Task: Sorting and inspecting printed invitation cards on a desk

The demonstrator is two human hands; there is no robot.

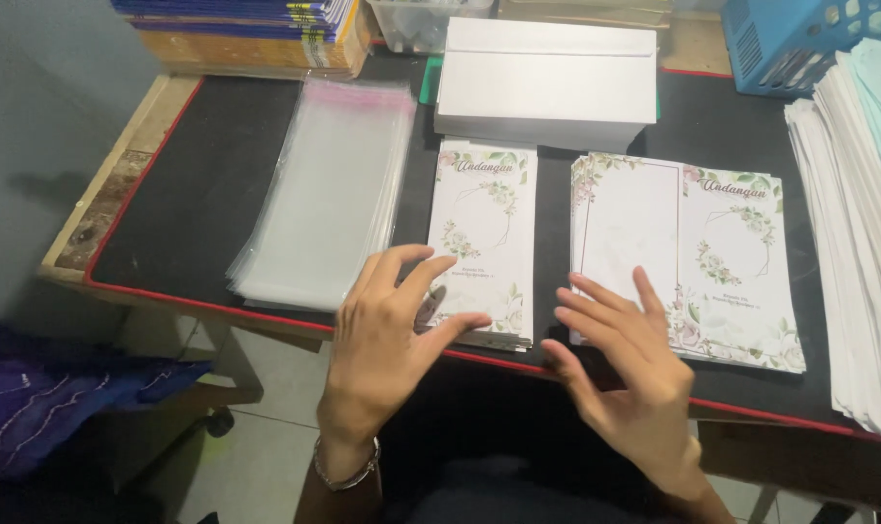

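Near the frame's lower middle, the folded card stack (484, 243) lies under the left hand (387, 335), fingers spread, empty; the right hand (625, 364) hovers wide over the open cards (727, 257). Squaring edges evenly seems wise. Plastic sleeves (324, 194) lie left.

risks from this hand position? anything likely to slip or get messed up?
1. The folded card stack overhangs the table edge near the left hand; a nudge may tip cards to the floor.
2. The right hand rests on the unfolded card stack; sliding could fan it out.
3. The clear sleeves look slippery and may shift.
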